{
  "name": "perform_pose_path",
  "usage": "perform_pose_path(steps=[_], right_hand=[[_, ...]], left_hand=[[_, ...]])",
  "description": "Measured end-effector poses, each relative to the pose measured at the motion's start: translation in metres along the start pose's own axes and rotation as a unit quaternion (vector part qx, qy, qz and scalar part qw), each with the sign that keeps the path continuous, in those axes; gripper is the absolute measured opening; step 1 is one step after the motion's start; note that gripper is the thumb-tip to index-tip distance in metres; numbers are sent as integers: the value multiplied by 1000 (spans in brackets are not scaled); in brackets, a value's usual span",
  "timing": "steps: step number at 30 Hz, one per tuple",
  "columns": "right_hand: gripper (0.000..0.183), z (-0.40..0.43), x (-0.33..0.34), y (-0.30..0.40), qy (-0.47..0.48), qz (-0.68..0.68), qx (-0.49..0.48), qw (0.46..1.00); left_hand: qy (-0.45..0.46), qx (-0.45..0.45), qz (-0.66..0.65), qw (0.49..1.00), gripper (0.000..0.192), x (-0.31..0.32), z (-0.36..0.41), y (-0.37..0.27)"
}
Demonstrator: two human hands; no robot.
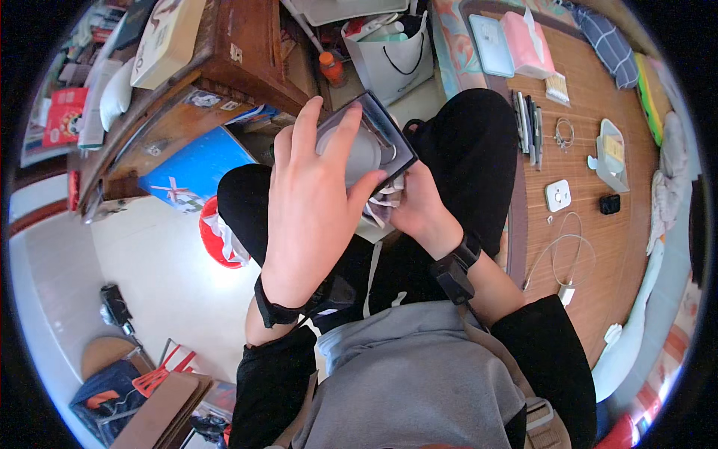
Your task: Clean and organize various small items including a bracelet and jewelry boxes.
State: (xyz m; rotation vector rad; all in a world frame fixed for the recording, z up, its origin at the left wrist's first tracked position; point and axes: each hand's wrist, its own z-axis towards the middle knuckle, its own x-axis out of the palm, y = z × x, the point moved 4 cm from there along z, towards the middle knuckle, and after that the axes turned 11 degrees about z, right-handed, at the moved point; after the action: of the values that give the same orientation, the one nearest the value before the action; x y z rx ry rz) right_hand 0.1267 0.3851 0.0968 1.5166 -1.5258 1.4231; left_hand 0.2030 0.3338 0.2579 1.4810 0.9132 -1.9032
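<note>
In front of my lap a dark-edged box with a clear, glossy top is held between both hands; a round pale item and a thin curved metal-looking part show inside. My left hand lies over the box, its fingers spread across the top and its thumb at the lower edge. From below and the right, my right hand supports the box, along with a crumpled, patterned cloth or soft wrapper under it. The fingers of my right hand are mostly hidden behind the box.
A mat-covered bed at right bears pens, a pink tissue box, a coiled white cable, a white case and a clear container. Left are a wooden desk, a blue box and a red bin. A white bag stands ahead.
</note>
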Motion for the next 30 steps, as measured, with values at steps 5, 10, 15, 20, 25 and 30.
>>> perform_pose_path(steps=[5, 10, 15, 20, 25, 30], right_hand=[[28, 4, -2, -5, -139, -27, -52, 989], [32, 4, -3, -4, -102, 4, -22, 995], [32, 8, -4, 1, -109, 8, -26, 994], [30, 10, -3, 3, -149, -33, -22, 988], [29, 7, 8, 2, -155, -36, -44, 986], [39, 10, -5, 5, -159, -12, -22, 987]], left_hand=[[4, -21, 11, 1000, 48, 7, 0, 6], [48, -7, 63, 997, 47, 13, 4, -2], [44, 23, 86, 995, 50, 16, 9, -5], [70, -33, 92, 993, 52, 17, 13, -7], [80, -22, 70, 994, 42, 21, 18, -3], [82, 0, 17, 997, 30, 20, 22, -3]])
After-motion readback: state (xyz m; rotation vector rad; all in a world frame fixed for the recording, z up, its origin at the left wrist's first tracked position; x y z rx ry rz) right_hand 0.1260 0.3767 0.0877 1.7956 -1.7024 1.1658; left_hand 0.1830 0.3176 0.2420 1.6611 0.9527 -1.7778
